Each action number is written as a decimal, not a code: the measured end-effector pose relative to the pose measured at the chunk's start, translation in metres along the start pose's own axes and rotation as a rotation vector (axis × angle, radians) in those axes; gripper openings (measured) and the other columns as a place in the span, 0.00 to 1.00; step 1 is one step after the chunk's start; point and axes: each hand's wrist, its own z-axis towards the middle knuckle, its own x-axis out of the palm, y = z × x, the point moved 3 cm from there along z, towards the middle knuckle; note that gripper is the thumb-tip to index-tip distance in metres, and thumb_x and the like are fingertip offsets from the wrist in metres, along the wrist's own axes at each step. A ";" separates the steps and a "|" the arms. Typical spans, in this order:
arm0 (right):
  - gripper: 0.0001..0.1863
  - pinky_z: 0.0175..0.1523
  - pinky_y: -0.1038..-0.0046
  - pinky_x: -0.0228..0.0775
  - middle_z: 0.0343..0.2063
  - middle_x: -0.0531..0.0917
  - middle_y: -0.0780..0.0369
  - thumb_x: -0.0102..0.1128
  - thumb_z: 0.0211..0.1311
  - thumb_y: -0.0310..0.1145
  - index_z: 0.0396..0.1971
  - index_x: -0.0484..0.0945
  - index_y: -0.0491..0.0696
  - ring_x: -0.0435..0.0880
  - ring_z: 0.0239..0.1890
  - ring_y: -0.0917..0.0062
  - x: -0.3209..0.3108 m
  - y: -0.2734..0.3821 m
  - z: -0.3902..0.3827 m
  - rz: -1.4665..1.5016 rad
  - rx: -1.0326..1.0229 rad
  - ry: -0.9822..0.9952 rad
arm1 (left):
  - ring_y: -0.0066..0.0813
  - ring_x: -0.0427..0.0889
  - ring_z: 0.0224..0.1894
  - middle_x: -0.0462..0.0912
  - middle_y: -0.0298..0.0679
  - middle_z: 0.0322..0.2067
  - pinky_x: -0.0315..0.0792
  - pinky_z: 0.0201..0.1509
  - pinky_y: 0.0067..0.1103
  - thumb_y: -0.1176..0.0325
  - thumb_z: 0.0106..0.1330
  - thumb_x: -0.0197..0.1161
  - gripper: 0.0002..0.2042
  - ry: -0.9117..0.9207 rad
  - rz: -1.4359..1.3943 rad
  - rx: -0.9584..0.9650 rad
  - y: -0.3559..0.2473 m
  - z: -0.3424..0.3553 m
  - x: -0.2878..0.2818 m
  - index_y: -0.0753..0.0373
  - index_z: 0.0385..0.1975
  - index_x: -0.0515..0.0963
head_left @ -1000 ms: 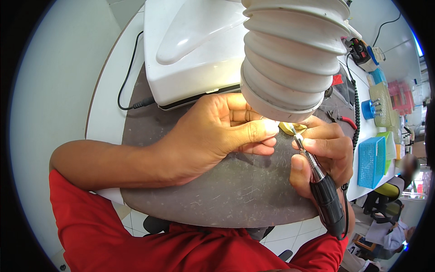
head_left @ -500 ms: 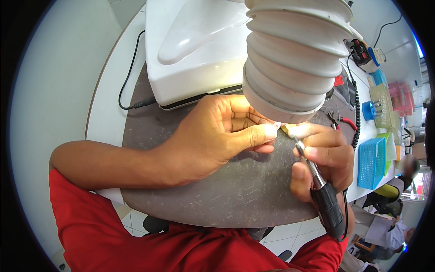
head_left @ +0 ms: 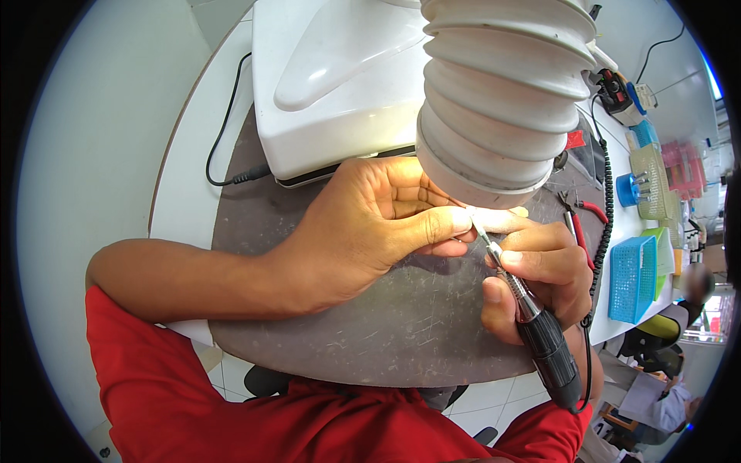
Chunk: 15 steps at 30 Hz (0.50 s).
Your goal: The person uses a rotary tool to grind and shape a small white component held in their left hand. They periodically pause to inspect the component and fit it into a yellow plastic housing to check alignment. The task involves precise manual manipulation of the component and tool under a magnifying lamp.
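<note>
My left hand point(head_left: 378, 228) is closed in a pinch, thumb against fingers, on a small pale piece whose shape I cannot make out. My right hand point(head_left: 544, 270) grips a corded rotary handpiece point(head_left: 548, 351) with a silver neck and a ribbed black body, held slanted like a pen. Its thin tip reaches the left fingertips, at the pale piece. Both hands are close together over the scratched grey mat point(head_left: 370, 339). Just above the fingertips hangs the mouth of a wide white ribbed hose point(head_left: 502, 108), which hides part of the area beyond them.
A glossy white machine point(head_left: 340, 85) stands behind my left hand, a black cable point(head_left: 224, 139) plugged beside it. Red-handled pliers point(head_left: 577, 235) lie right of my right hand, near a coiled black cord point(head_left: 608, 185). Farther right are a blue basket point(head_left: 633, 278) and a blue holder point(head_left: 629, 189).
My right hand has moved slightly left with the handpiece, bringing its tip to the left fingertips. My left hand keeps its pinch almost in place.
</note>
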 end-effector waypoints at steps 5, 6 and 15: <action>0.14 0.47 0.66 0.71 0.32 0.75 0.56 0.59 0.53 0.24 0.40 0.68 0.42 0.80 0.40 0.65 0.001 -0.004 0.002 -0.016 -0.092 -0.074 | 0.25 0.80 0.41 0.79 0.41 0.39 0.79 0.44 0.17 0.76 0.63 0.59 0.12 0.028 0.021 0.009 0.001 0.002 -0.002 0.70 0.46 0.72; 0.15 0.44 0.67 0.73 0.29 0.76 0.56 0.62 0.49 0.23 0.37 0.70 0.42 0.81 0.37 0.64 0.000 -0.005 0.004 -0.036 -0.093 -0.104 | 0.25 0.80 0.41 0.79 0.41 0.39 0.79 0.43 0.17 0.76 0.63 0.59 0.12 0.020 0.014 0.006 0.001 0.002 -0.002 0.70 0.45 0.73; 0.14 0.42 0.66 0.76 0.27 0.78 0.55 0.65 0.45 0.21 0.34 0.72 0.41 0.83 0.32 0.64 0.001 -0.008 0.004 -0.045 -0.073 -0.156 | 0.25 0.80 0.41 0.78 0.40 0.39 0.78 0.43 0.16 0.74 0.64 0.59 0.13 0.063 -0.067 -0.086 0.002 0.001 -0.002 0.69 0.47 0.71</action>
